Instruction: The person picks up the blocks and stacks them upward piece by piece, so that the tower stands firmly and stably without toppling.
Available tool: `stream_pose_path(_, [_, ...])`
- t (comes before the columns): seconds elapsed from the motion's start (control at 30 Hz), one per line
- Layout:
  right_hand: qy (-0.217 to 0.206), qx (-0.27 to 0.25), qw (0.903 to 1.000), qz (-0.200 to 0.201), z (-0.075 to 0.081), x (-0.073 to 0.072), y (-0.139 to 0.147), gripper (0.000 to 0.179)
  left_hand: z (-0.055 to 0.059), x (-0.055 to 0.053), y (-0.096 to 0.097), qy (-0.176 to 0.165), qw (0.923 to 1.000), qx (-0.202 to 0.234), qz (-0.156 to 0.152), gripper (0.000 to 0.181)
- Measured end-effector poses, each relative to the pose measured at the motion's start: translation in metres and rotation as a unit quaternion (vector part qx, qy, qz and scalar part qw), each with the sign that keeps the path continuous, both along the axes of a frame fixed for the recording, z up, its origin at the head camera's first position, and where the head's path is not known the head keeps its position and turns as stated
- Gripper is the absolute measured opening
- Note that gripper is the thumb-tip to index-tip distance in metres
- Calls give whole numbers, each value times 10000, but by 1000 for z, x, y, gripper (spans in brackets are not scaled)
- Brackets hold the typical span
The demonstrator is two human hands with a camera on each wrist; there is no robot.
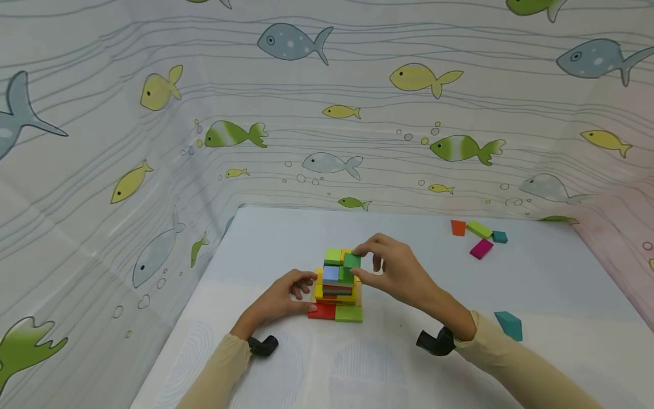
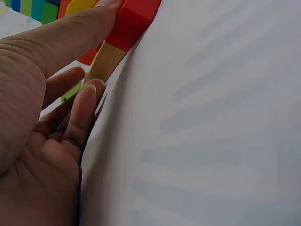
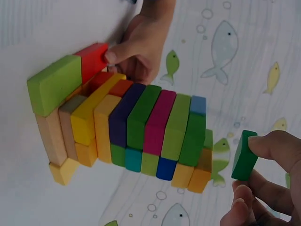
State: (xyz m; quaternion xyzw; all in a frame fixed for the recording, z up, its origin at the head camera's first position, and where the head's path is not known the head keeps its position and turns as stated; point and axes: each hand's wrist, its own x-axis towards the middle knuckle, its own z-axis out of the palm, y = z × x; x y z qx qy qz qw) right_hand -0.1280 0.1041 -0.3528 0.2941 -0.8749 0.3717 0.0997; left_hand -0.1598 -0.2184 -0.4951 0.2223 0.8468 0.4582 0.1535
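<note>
A tower of stacked coloured wooden blocks stands on the white table in front of me. At its foot lie a red block and a light green block side by side. My left hand is at the tower's left side, its thumb touching the red block and its loosely bent fingers beside a bare wood block. Between thumb and fingers my right hand pinches a small green block. In the right wrist view that block is apart from the tower's top layer.
Loose blocks lie at the back right: an orange one, a lime one, a teal one and a magenta one. A larger teal block lies near my right forearm. Fish-patterned sheeting encloses the table.
</note>
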Motion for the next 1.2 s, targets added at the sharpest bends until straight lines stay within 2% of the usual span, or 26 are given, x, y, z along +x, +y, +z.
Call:
stream_pose_path(0.17, [-4,174,9998,126,-2,4,-15,30,0,0,1,-18,10000,-9,-23,69])
stream_pose_path(0.43, [195,541,9983,-9,-10,0,-29,30,-2,-2,1,4,10000,-4,-16,68])
stream_pose_path(0.8, [452,380,9982,86,-20,-3,-34,29,2,-3,1,79,9999,-20,-124,69])
stream_pose_path(1.03, [566,178,9982,-124,-23,-8,-22,31,3,-2,1,152,9998,-30,-161,69])
stream_pose_path(1.2, [441,-54,9978,-492,-30,-26,8,29,2,-1,0,18,10000,-44,-36,70])
